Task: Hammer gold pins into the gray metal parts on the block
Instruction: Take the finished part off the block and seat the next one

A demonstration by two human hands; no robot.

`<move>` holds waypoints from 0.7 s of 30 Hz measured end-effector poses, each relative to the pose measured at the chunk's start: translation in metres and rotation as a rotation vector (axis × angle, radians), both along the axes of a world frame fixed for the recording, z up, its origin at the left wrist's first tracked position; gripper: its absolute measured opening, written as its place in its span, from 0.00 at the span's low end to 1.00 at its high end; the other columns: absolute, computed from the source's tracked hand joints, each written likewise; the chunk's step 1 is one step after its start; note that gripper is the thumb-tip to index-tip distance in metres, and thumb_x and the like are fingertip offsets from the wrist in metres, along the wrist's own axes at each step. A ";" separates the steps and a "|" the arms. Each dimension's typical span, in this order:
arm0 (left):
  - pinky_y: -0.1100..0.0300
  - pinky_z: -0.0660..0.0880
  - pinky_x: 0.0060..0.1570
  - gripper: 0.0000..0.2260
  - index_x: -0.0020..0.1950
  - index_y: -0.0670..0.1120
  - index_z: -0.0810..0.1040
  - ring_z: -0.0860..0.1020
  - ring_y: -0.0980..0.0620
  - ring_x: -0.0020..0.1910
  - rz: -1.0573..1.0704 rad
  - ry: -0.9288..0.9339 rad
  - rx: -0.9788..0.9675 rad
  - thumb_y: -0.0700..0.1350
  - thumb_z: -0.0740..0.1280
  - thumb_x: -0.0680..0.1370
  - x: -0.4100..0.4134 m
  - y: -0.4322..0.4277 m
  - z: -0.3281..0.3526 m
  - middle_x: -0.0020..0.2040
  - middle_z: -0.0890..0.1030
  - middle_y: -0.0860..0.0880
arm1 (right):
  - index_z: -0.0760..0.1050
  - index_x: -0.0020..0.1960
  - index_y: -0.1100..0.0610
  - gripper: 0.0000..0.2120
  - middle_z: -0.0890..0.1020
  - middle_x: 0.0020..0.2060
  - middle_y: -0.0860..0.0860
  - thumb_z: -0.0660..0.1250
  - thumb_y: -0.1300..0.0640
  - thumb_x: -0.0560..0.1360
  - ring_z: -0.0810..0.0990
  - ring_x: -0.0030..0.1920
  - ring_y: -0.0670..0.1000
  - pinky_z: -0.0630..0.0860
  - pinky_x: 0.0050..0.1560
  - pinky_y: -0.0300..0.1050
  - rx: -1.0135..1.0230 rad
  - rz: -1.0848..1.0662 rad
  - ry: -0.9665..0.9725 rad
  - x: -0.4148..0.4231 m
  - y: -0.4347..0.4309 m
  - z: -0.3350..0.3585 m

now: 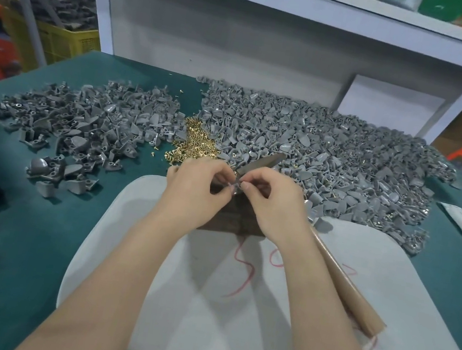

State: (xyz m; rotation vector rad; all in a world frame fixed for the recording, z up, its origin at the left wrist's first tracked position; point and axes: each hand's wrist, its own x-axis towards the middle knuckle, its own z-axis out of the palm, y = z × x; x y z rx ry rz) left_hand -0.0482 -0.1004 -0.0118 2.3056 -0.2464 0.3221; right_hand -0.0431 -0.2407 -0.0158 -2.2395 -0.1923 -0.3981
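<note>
Both left hand [193,191] and right hand [274,208] pinch one gray metal part [235,187] with curled fingers [219,173] over a dark block [229,220].

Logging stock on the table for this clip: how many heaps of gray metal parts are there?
2. One heap spreads left of the gold pins, a small clump loose at its front; the larger heap spreads right of them. None seems hidden.
</note>
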 end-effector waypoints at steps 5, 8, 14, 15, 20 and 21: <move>0.49 0.69 0.60 0.06 0.45 0.56 0.78 0.76 0.52 0.51 -0.011 0.017 0.030 0.43 0.68 0.75 0.001 0.001 0.000 0.41 0.75 0.59 | 0.77 0.40 0.49 0.08 0.79 0.40 0.46 0.69 0.62 0.72 0.77 0.42 0.46 0.74 0.50 0.42 -0.007 0.005 -0.041 -0.001 0.003 0.000; 0.48 0.69 0.60 0.06 0.48 0.54 0.79 0.76 0.52 0.50 -0.017 0.024 0.016 0.43 0.68 0.75 0.001 0.001 -0.001 0.40 0.75 0.59 | 0.80 0.42 0.54 0.05 0.77 0.41 0.47 0.69 0.63 0.73 0.76 0.42 0.46 0.72 0.49 0.40 -0.052 0.010 -0.056 -0.001 0.004 0.000; 0.48 0.70 0.59 0.06 0.42 0.55 0.75 0.76 0.50 0.51 0.007 0.030 0.023 0.45 0.69 0.75 0.002 0.003 -0.001 0.46 0.75 0.54 | 0.80 0.45 0.58 0.03 0.76 0.43 0.50 0.67 0.61 0.74 0.75 0.44 0.50 0.70 0.50 0.44 -0.211 -0.015 -0.093 -0.003 0.007 0.003; 0.48 0.70 0.59 0.06 0.42 0.55 0.74 0.76 0.50 0.51 0.010 0.032 0.029 0.45 0.69 0.75 0.002 0.002 -0.001 0.46 0.75 0.54 | 0.79 0.45 0.58 0.03 0.77 0.44 0.51 0.66 0.61 0.74 0.75 0.46 0.51 0.70 0.51 0.45 -0.250 -0.019 -0.098 -0.004 0.008 0.004; 0.48 0.69 0.59 0.01 0.45 0.52 0.79 0.76 0.48 0.53 0.031 0.015 0.067 0.46 0.69 0.75 0.003 0.001 -0.001 0.47 0.76 0.54 | 0.78 0.48 0.58 0.06 0.77 0.48 0.52 0.63 0.60 0.76 0.75 0.49 0.53 0.69 0.51 0.45 -0.444 -0.053 -0.071 -0.001 0.015 0.012; 0.48 0.68 0.58 0.02 0.46 0.51 0.80 0.76 0.48 0.54 0.034 0.009 0.072 0.45 0.69 0.76 0.003 0.001 -0.002 0.48 0.76 0.53 | 0.77 0.48 0.57 0.06 0.77 0.48 0.52 0.62 0.61 0.76 0.75 0.50 0.53 0.67 0.48 0.42 -0.479 -0.062 -0.066 0.000 0.016 0.014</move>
